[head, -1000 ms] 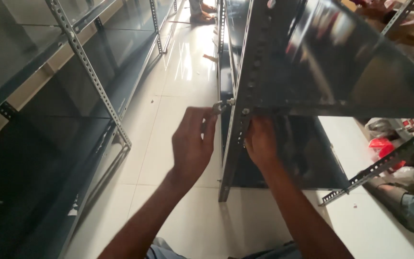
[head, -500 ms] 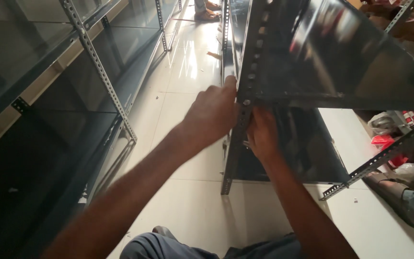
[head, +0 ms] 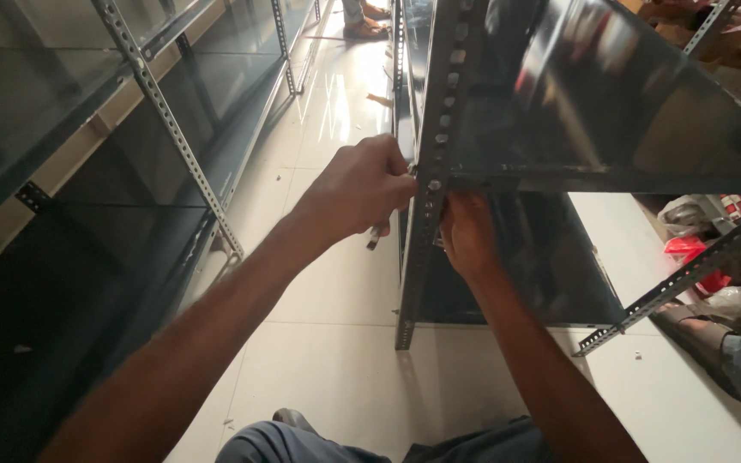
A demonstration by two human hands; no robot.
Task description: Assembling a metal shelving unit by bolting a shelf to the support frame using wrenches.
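Since half a second ago, little changed: left hand (head: 360, 190) stayed fisted around a small metal tool (head: 374, 237) against the slotted upright (head: 426, 184). Right hand (head: 466, 233) reached under the dark shelf panel (head: 593, 103), fingers pressed behind the upright; grip hidden. Two hands, one tool, one upright worked on.

Both forearms bare, no sleeves showing; left hand (head: 362, 187) and right hand (head: 468, 233) gloveless; grey-blue trousers (head: 370, 444) below.
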